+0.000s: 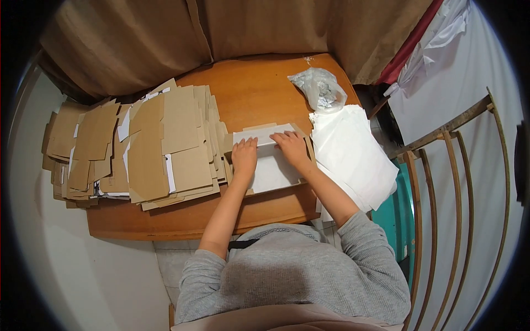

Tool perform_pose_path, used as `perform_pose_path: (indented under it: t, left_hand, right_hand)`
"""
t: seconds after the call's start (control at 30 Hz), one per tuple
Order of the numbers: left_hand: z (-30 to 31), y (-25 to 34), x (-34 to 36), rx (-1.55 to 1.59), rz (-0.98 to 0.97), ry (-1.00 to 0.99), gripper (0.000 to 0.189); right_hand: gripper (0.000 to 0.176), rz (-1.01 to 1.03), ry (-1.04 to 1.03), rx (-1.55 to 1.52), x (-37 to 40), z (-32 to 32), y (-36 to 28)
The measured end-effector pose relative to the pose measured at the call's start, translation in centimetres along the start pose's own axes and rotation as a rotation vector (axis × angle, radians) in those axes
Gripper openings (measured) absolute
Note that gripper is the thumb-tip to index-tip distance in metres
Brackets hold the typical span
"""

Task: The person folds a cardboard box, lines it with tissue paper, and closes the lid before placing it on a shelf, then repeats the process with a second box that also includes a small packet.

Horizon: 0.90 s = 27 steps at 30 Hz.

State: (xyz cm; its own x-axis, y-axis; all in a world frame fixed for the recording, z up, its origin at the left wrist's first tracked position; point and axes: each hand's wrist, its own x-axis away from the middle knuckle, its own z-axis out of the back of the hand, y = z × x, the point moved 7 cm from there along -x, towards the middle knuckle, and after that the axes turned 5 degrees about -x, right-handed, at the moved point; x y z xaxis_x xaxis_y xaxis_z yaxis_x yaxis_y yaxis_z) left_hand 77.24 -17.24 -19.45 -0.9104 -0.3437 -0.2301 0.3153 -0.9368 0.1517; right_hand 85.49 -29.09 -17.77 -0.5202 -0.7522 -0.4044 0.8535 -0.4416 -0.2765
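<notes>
Brown curtain (138, 38) behind; wooden table (259, 94) beneath. At left, sprawled flat cardboard blanks (160, 143); at right, stacked white sheets (353, 149), plastic bag (321, 88) beyond. Between them, white-faced cardboard piece (273, 174), long axis across the table, under both hands. Left hand (244, 157), right hand (292, 149) side by side near its far edge — palms flat, fingers extended, clasping nothing.

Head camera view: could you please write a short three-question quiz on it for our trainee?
1. True or false: the left hand and the right hand both lie flat on the white sheet.
2. What is piled on the left side of the table? A cardboard pieces, B bottles, C plates.
3. Which thing lies beyond the paper stack?
Key: 1 true; 2 A; 3 the plastic bag.
</notes>
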Motion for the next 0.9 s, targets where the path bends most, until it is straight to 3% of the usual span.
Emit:
perform_pose_path:
  t: [0.1,0.23,0.3,0.4,0.5,0.63,0.9]
  left_hand:
    - [-0.4,-0.1,-0.2,-0.035,-0.005,-0.069,0.043]
    - [3.0,0.3,1.1,-0.08,0.051,-0.072,0.056]
    - [5.4,0.5,2.4,0.05,0.104,0.052,0.062]
    - [6.9,1.9,4.6,0.23,0.06,0.213,0.05]
    - [6.6,4.4,5.7,0.359,0.024,0.086,0.04]
    - [5.7,7.8,6.1,0.455,-0.031,0.058,0.036]
    - [2.9,13.0,2.7,0.354,-0.023,0.075,0.036]
  right_hand:
    - [0.039,0.07,-0.09,0.144,0.5,0.0,-0.3]
    - [0.042,-0.085,-0.043,-0.039,3.0,4.9,-0.3]
    - [0.042,-0.179,0.009,-0.142,5.7,7.0,-0.2]
    - [0.037,-0.327,0.155,-0.242,10.1,9.4,0.7]
    - [0.027,-0.395,0.24,-0.312,13.4,10.7,1.3]
    - [0.024,-0.443,0.243,-0.307,15.5,11.7,2.3]
    - [0.027,-0.389,0.167,-0.299,14.5,13.2,6.6]
